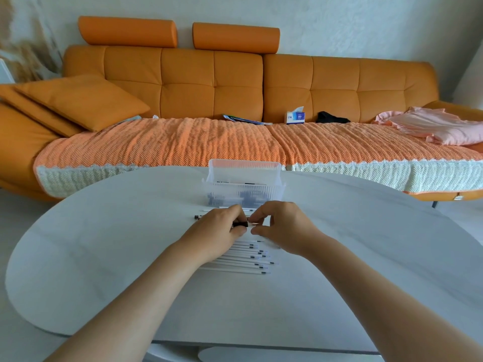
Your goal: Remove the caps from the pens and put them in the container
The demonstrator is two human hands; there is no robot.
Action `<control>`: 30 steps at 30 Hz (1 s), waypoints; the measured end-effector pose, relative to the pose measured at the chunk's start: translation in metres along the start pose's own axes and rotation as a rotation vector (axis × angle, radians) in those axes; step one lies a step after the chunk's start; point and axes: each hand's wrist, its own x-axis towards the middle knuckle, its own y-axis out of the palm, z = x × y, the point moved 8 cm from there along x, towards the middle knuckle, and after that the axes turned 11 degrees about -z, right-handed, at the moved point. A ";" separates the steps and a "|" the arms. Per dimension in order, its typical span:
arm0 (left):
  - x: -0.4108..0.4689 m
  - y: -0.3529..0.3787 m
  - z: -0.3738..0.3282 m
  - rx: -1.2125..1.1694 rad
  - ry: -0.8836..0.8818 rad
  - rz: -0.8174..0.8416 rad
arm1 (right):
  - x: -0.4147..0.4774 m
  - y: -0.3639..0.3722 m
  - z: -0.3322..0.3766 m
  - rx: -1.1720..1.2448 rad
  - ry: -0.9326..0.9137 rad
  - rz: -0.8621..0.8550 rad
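My left hand (218, 228) pinches a black pen cap (240, 224) between thumb and fingers. My right hand (281, 226) pinches the white pen barrel (253, 223) just right of that cap; most of the pen is hidden by my fingers. Both hands hover over the white table (104, 244), just in front of a clear plastic container (244, 184) that holds several dark caps and pens. A row of several uncapped white pens (243, 257) lies on the table under my wrists. Other pens (200, 217) lie just left of my left hand.
An orange sofa (209, 82) with a knitted throw runs behind the table. On it lie a tissue box (295, 116), a dark item, papers and pink cloth (431, 125). The table's rounded edge curves at the left and front.
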 end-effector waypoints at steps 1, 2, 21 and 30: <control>0.000 -0.001 -0.001 0.019 0.009 -0.009 | 0.000 0.000 0.000 -0.003 0.000 -0.001; 0.000 -0.003 -0.002 0.040 0.022 -0.024 | 0.000 -0.001 0.000 -0.001 0.008 -0.003; 0.001 -0.005 -0.002 -0.007 0.060 -0.056 | -0.003 -0.003 -0.003 -0.012 0.038 0.121; 0.003 -0.006 -0.005 -0.071 0.080 -0.063 | -0.001 -0.008 -0.001 -0.081 0.016 0.107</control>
